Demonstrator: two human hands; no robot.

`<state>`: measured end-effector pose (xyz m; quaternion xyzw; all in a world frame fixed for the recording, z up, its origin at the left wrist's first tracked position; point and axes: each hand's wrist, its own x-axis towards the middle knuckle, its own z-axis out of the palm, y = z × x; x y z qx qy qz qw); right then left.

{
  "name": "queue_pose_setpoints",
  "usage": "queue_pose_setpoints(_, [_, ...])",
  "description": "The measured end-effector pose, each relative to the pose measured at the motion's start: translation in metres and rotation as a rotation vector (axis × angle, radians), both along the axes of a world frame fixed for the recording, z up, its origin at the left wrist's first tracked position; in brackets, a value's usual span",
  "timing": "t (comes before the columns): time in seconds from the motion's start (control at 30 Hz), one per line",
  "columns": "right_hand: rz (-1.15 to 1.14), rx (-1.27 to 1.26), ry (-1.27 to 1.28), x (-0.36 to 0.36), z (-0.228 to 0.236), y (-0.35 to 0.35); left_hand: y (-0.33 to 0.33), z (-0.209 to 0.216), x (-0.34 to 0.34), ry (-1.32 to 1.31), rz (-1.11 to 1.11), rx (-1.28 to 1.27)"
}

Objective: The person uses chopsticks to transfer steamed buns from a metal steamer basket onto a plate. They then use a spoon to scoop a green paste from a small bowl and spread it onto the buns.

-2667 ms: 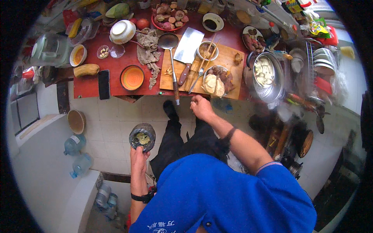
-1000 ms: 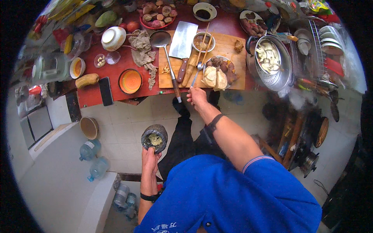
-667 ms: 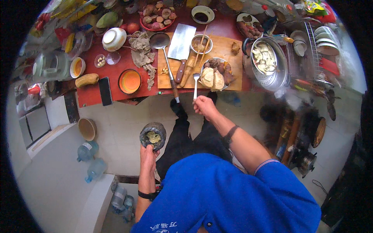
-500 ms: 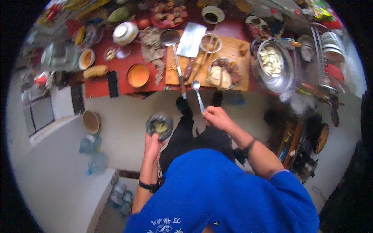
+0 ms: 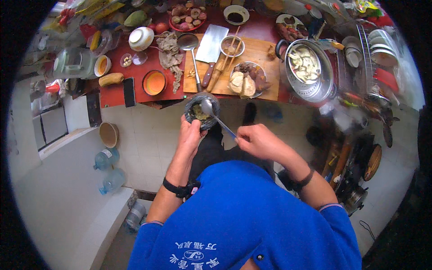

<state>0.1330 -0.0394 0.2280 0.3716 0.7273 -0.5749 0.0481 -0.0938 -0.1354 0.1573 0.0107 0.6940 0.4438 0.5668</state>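
Note:
My left hand grips a dark stone mortar by its near rim, holding it just off the table's front edge. Inside it lies a pale yellow-green mash. A metal spoon is pinched by its handle in my right hand, its bowl dipping into the mortar over the mash. Just beyond the mortar, a ladle rests across the wooden cutting board, beside a cleaver and a wooden rod. A bowl of meat pieces and pale chunks sits at the board's near right.
Left on the red table are a bowl of orange liquid, a phone and a crumpled cloth. A large steamer pot with a plate of pale slices stands right. Water bottles lie at floor level.
My left hand has lifted the mortar forward and right, toward the table edge. The spoon's bowl, earlier apart from the mortar, has come down and left into it.

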Motion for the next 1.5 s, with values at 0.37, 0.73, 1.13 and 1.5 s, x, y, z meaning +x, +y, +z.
queue_pose_setpoints(0.37, [-0.315,-0.196,0.154,0.082,0.013,0.053,0.057,0.021,0.107,0.034,0.069,0.076])
queue_pose_setpoints(0.73, [-0.462,-0.406,0.358,0.121,-0.002,0.092,0.104,0.022,0.144,-0.027,0.102,0.07])
queue_pose_setpoints(1.13, [-0.346,0.136,0.339,0.059,-0.052,0.103,0.116,0.05,0.108,-0.224,0.044,0.146])
queue_pose_setpoints(1.5, [-0.476,-0.4,0.667,0.021,0.01,0.13,0.098,0.102,0.079,-0.231,-0.056,0.408])
